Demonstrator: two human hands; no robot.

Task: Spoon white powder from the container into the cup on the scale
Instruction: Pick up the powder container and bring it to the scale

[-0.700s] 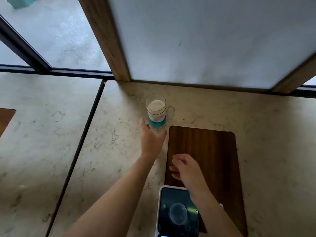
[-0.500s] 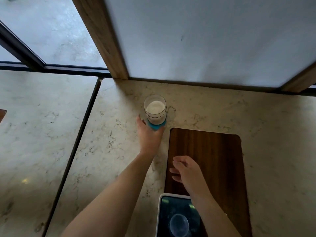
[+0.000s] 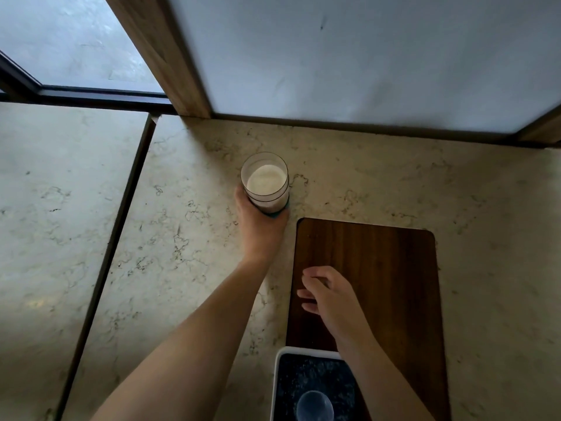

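The container point(image 3: 264, 183) of white powder point(image 3: 266, 180) stands on the marble counter point(image 3: 194, 238) beyond the wooden board point(image 3: 379, 268); my left hand point(image 3: 260, 227) wraps its base, I reckon to bring it closer. My right hand point(image 3: 329, 294) hovers loosely open over the board, empty, near the scale point(image 3: 306, 378) carrying the cup point(image 3: 314, 405).

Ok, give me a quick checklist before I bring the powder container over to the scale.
1. Left hand wrapped around the container: ok.
2. Container open at the top, white powder visible inside: ok.
3. Cup standing on the scale: ok, though partly cut off by the frame edge.
4. Spoon ready: not ok, none visible.
5. Right hand free: ok, open over the wooden board, holding nothing.
6. Scale reading zeroed: cannot tell, no display in view.
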